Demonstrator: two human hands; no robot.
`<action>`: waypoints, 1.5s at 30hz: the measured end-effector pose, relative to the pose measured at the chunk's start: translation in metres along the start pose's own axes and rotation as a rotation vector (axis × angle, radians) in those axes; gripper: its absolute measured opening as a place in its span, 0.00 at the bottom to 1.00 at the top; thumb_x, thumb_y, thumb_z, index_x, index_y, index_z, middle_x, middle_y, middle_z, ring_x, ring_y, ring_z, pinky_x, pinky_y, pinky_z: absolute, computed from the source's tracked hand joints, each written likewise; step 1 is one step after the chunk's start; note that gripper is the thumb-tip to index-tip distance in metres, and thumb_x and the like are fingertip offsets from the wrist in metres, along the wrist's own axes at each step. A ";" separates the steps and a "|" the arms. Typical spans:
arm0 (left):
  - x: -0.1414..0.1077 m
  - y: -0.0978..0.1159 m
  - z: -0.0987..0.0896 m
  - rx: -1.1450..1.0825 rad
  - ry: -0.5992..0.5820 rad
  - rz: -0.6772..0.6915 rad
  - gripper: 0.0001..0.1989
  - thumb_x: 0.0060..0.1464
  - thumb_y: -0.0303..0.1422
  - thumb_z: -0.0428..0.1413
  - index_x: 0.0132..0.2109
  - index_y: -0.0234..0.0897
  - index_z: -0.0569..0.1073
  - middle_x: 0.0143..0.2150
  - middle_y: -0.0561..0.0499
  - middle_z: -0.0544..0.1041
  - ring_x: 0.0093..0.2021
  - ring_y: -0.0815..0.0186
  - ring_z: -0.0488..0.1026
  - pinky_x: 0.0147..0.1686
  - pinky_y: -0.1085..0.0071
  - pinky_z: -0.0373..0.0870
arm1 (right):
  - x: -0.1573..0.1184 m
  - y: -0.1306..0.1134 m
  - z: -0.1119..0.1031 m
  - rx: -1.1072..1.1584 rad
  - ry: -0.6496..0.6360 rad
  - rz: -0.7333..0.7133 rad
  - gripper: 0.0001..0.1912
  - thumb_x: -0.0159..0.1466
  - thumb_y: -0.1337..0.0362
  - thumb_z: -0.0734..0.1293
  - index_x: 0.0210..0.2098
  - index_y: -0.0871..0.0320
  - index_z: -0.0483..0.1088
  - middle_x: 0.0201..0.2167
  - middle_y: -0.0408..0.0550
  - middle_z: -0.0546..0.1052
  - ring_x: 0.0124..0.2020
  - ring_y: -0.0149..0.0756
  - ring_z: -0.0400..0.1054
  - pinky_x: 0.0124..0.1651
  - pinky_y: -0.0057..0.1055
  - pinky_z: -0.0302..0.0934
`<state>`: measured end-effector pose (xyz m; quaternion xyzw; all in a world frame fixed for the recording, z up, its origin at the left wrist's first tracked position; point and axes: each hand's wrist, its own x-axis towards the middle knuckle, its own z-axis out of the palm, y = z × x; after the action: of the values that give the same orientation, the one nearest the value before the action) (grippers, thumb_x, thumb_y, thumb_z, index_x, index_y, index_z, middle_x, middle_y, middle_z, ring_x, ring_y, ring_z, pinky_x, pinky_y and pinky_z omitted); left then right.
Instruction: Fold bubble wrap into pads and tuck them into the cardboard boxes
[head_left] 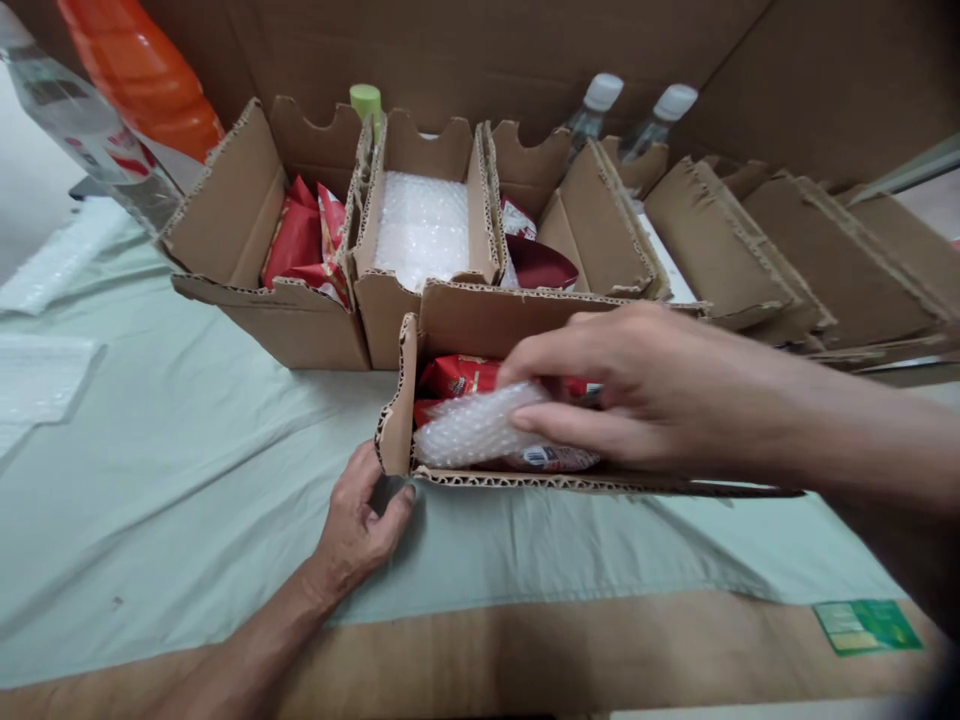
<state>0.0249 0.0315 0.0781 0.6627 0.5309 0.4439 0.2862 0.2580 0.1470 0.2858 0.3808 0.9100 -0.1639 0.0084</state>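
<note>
A long cardboard box (525, 310) lies crosswise in front of the other boxes, with red packets (459, 376) inside it. My right hand (600, 385) reaches over this box, its thumb and fingers closed on a roll of bubble wrap (472, 430) that rests at the box's left end, on top of the packets. Outside the same end, low by the corner, is my left hand (367, 515). Its thumb is apart from the fingers, whose tips are partly hidden behind the box's end, and nothing is held in it.
Behind stands a row of open cardboard boxes (315, 325), some holding red packets or bubble wrap (422, 225). Bottles (600, 100) stand at the back, an orange one (146, 75) at left. A green packet (868, 627) lies at the front right edge.
</note>
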 end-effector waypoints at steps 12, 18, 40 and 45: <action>-0.004 -0.010 0.004 0.021 -0.010 -0.011 0.18 0.58 0.32 0.56 0.55 0.39 0.77 0.45 0.44 0.81 0.46 0.55 0.78 0.49 0.58 0.78 | 0.058 -0.017 -0.005 0.033 -0.336 -0.070 0.07 0.67 0.68 0.68 0.32 0.57 0.77 0.23 0.39 0.75 0.24 0.28 0.63 0.31 0.29 0.51; -0.003 -0.011 0.003 0.035 -0.015 0.021 0.19 0.59 0.32 0.55 0.56 0.38 0.75 0.45 0.44 0.80 0.45 0.57 0.78 0.48 0.59 0.79 | 0.065 -0.033 0.014 -0.210 -0.327 -0.012 0.07 0.65 0.70 0.68 0.33 0.58 0.79 0.25 0.43 0.77 0.24 0.30 0.64 0.30 0.31 0.47; 0.000 -0.017 0.009 -0.115 -0.007 0.028 0.33 0.54 0.29 0.55 0.68 0.38 0.67 0.60 0.40 0.75 0.58 0.54 0.75 0.60 0.53 0.73 | -0.096 -0.016 0.000 0.014 0.880 0.467 0.12 0.69 0.52 0.70 0.40 0.53 0.82 0.34 0.46 0.83 0.34 0.36 0.77 0.39 0.35 0.68; 0.000 -0.017 0.013 -0.221 0.000 -0.017 0.42 0.53 0.32 0.58 0.74 0.42 0.58 0.70 0.39 0.67 0.67 0.49 0.69 0.65 0.47 0.68 | -0.164 0.003 0.099 0.445 1.157 0.624 0.09 0.68 0.52 0.70 0.45 0.46 0.77 0.43 0.51 0.82 0.41 0.47 0.79 0.43 0.47 0.73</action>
<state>0.0286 0.0373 0.0576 0.6228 0.4842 0.4973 0.3611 0.3654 0.0056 0.2144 0.6436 0.5608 -0.1070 -0.5097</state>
